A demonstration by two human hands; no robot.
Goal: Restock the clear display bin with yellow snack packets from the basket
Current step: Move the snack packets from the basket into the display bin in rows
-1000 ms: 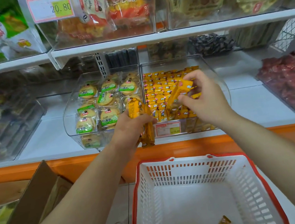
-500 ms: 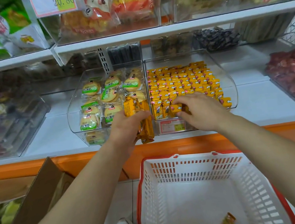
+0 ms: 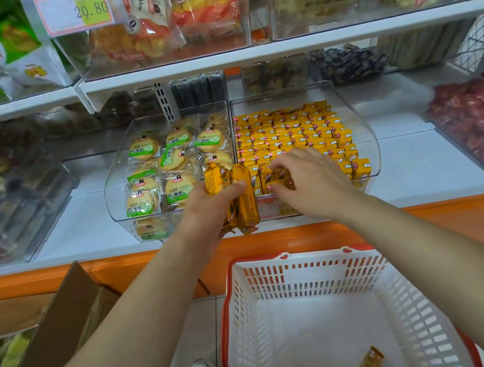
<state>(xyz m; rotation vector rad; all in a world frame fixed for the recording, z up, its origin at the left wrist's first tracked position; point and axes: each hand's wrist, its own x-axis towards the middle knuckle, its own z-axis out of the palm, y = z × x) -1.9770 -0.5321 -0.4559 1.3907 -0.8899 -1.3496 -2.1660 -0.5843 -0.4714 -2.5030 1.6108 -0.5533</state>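
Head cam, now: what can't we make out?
Head view.
Grip of the right hand: its own back hides whether fingers pinch a packet.
Count of packets in the left hand: they overlap.
Near end of the basket: cut by bottom edge, remaining stock unknown.
Print on the price tag of the clear bin: blurred, partly behind the hands.

Yellow packets (image 3: 285, 135), white red-rimmed basket (image 3: 312, 269)

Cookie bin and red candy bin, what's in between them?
In the head view: the yellow packet bin, where the right hand holds a packet, then bare white shelf.
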